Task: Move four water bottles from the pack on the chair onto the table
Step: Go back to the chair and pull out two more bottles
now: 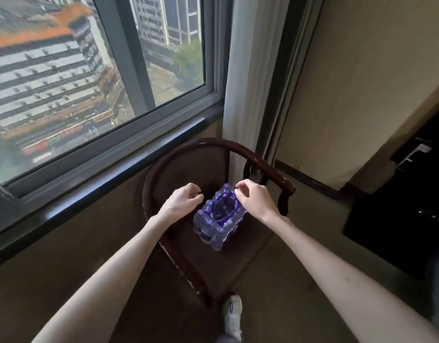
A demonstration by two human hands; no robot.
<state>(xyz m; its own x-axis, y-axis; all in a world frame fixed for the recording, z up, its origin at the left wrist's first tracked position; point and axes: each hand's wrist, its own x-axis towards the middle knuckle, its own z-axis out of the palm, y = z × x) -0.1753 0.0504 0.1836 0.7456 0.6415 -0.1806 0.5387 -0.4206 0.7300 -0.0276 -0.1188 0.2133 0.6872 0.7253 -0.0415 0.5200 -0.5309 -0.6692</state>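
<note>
A shrink-wrapped pack of water bottles [219, 219] with purple caps stands on the seat of a dark wooden chair [213, 263]. The wrap is torn open in the middle of the top. My right hand [254, 200] hovers over the pack's far right corner, its fingertips pinched together on the wrap's edge. My left hand [183, 201] sits just left of the pack with its fingers curled in, a small gap between it and the wrap, and nothing visible in it. No loose bottle is in view.
The chair's curved backrest [213, 144] rises behind the pack, close to a window sill [102, 184] and a curtain [250, 82]. A black glossy piece of furniture [399, 219] stands at the right. My shoe [232, 315] is on the carpet before the chair.
</note>
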